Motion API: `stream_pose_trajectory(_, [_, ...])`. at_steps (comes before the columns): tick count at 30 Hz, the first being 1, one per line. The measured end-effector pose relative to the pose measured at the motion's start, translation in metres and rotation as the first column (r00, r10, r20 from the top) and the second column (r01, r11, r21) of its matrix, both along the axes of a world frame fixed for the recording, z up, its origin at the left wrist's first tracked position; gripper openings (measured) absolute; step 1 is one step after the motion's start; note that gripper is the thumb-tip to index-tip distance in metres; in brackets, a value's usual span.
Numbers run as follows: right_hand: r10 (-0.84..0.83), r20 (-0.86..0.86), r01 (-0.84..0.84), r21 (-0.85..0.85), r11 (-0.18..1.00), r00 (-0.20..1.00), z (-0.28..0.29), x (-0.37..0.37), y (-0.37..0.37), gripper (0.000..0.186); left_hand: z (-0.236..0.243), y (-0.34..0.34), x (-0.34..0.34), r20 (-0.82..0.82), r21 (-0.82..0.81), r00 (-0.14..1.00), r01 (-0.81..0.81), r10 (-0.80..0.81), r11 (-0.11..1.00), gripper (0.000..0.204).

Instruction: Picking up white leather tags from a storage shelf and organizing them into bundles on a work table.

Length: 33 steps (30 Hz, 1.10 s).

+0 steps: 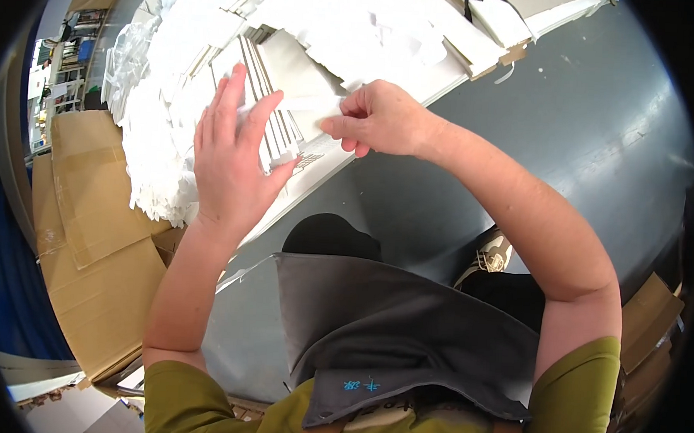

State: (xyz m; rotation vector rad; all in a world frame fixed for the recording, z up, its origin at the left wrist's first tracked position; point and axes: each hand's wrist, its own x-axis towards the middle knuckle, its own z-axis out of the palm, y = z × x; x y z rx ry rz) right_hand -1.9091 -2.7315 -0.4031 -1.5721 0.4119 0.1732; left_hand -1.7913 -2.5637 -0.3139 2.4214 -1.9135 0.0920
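A stack of flat white pieces with dark-edged layers (262,77) lies on the white worktable. Across it my left hand (232,146) is spread, fingers stretched out and thumb beside the stack's near end; whether it presses on the stack I cannot tell. To the right, my right hand (382,119) has thumb and forefinger pinched together on the end of a thin white strip (312,104). The strip runs left from those fingertips toward the stack. Glare washes out much of the white material, so the strip's other end is hard to make out.
White paper-like pieces (355,23) cover the worktable beyond my hands. A heap of white strips (159,170) hangs over its left side. Brown cardboard boxes (101,268) stand at the left, more cardboard (651,311) at the right. Grey floor (568,110) lies right of the table edge.
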Motion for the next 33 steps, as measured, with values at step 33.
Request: stream_pose_trajectory(33, [-0.126, 0.379, 0.375, -0.707, 0.600, 0.917, -0.047, 0.019, -0.008, 0.012, -0.008, -0.099, 0.046, 0.034, 0.182, 0.997, -0.073, 0.068, 0.981, 0.013])
